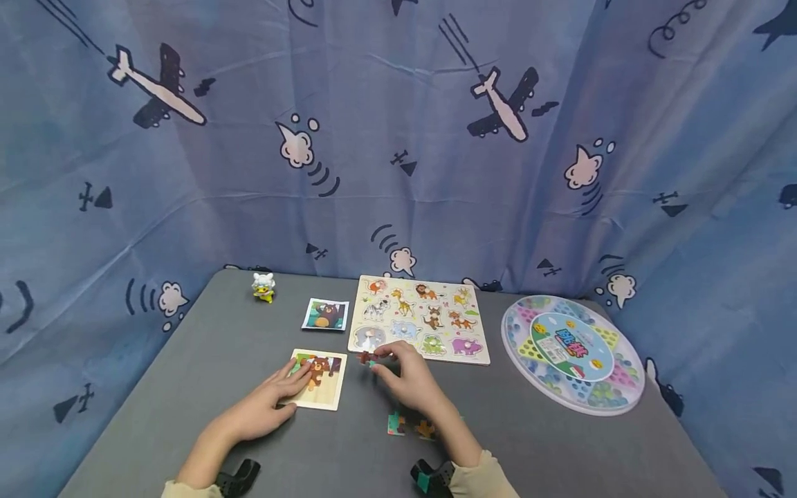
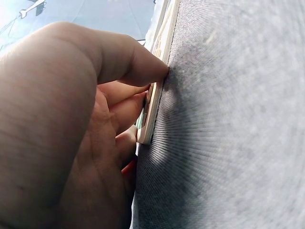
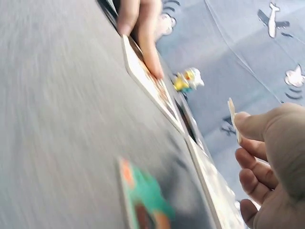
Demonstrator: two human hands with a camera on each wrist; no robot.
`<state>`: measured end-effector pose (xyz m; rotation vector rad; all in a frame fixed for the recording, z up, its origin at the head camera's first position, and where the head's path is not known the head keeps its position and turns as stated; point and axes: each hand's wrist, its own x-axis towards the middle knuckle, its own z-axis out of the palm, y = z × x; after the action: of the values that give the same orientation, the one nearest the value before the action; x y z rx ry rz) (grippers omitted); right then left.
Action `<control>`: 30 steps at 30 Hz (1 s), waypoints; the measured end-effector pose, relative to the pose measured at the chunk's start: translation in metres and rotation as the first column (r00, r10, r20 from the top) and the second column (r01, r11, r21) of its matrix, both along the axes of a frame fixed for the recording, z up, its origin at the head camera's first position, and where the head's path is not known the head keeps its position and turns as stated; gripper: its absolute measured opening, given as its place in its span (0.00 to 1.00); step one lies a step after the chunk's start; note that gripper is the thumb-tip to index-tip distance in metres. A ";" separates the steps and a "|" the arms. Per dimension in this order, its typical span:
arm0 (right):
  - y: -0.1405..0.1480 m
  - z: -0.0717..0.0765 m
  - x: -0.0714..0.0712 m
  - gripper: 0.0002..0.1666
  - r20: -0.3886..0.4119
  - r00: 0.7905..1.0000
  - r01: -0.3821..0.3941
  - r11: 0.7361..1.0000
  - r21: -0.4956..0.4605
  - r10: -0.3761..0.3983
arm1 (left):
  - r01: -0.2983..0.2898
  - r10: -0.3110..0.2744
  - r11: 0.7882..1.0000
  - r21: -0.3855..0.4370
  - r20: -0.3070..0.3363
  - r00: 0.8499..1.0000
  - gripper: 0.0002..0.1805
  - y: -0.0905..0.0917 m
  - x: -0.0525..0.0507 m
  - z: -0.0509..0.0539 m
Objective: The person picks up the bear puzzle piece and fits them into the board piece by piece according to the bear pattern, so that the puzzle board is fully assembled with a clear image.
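One puzzle piece pinched by right hand; left hand outstretched on one board.

The square, pale puzzle tray looks like smooth, lightly coloured wood, matt where bare. The thin brown-and-teal jigsaw piece shows a pale wooden edge. Smooth printed wood seems to form the rectangular cream animal board. The round, pastel-patterned box resembles glossy plastic; the small white-and-yellow figurine, smooth plastic. The grey desk has a matt, finely ribbed surface. Soft, creased cloth makes up the blue plane-printed curtain.
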<state>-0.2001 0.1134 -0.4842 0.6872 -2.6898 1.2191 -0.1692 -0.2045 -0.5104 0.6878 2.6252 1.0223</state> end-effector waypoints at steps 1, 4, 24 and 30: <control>-0.006 0.000 0.000 0.13 0.006 1.000 -0.004 1.000 0.002 0.004 | 0.002 -0.002 1.000 -0.001 -0.003 1.000 0.32 0.000 -0.001 0.000; -0.022 -0.002 0.001 0.13 0.031 0.999 -0.028 1.000 0.004 0.027 | 0.003 -0.003 1.000 -0.004 -0.008 1.000 0.32 0.000 -0.002 0.000; -0.068 -0.030 0.016 0.14 -0.039 0.999 0.034 0.982 0.184 -0.027 | -0.015 0.015 1.000 -0.001 0.007 1.000 0.32 0.000 -0.001 -0.003; -0.070 -0.035 0.014 0.14 -0.072 0.996 0.063 0.988 0.144 -0.053 | -0.025 0.025 1.000 -0.006 -0.005 1.000 0.34 0.003 -0.002 -0.001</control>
<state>-0.1857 0.0434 -0.5194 0.6505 -2.7422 0.9748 -0.1711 -0.2020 -0.5110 0.6578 2.6466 1.0198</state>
